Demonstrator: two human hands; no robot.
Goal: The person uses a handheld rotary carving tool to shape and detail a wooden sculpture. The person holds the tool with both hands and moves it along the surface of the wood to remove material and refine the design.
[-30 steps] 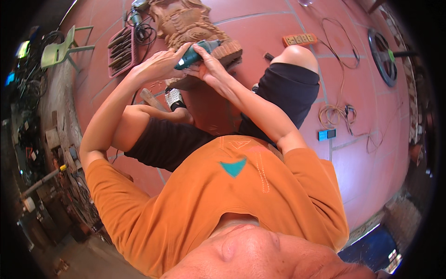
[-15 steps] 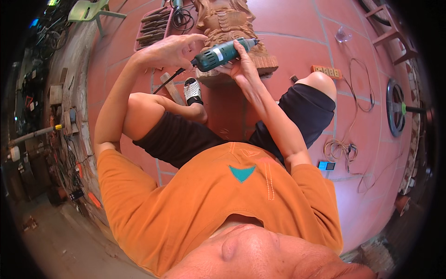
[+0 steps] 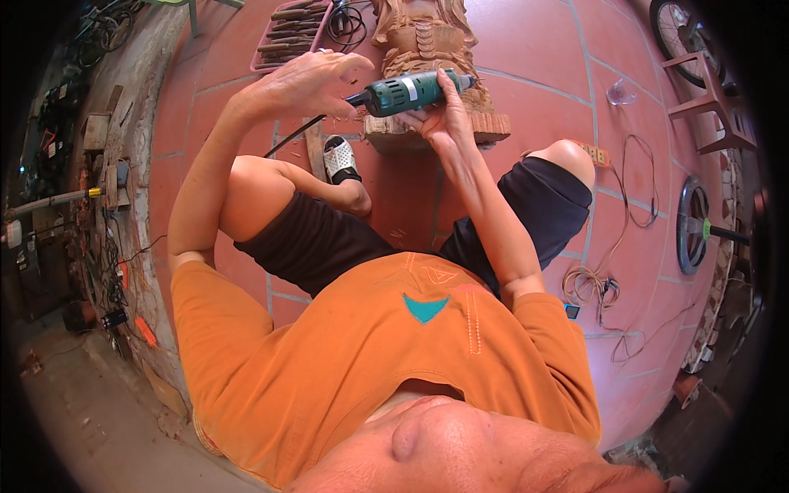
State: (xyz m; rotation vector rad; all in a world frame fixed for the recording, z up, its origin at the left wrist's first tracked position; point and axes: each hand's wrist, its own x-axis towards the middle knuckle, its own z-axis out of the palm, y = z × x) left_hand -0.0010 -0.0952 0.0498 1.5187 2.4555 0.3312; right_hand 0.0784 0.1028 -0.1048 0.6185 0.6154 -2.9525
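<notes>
- The green power tool (image 3: pixel 411 92) is held in front of the carved wooden piece (image 3: pixel 423 37), its nose pointed towards three o'clock; whether the wood is touched by it cannot be told.
- The front half of the tool is clasped in the right hand (image 3: pixel 448 125), thumb laid on top.
- At nine o'clock from the tool, the left hand (image 3: pixel 302 82) is held with thumb and fingers parted, near the tool's rear end; contact cannot be confirmed.
- At twelve o'clock, much appears done: folds and a beaded band are already cut into the carved piece.
- Below that relief, the block-like base (image 3: pixel 493 125) is left plain on its visible face; whether more cutting is needed there cannot be judged.
- Wood scraps (image 3: pixel 399 233) are strewn on the tiled floor towards six o'clock, so some cutting is suggested.
- At ten o'clock, long slender tools (image 3: pixel 289 31) are laid in a pink tray (image 3: pixel 324 25), untouched.
- At four o'clock, an orange socket strip (image 3: pixel 595 154) is seen beyond the knee.
</notes>
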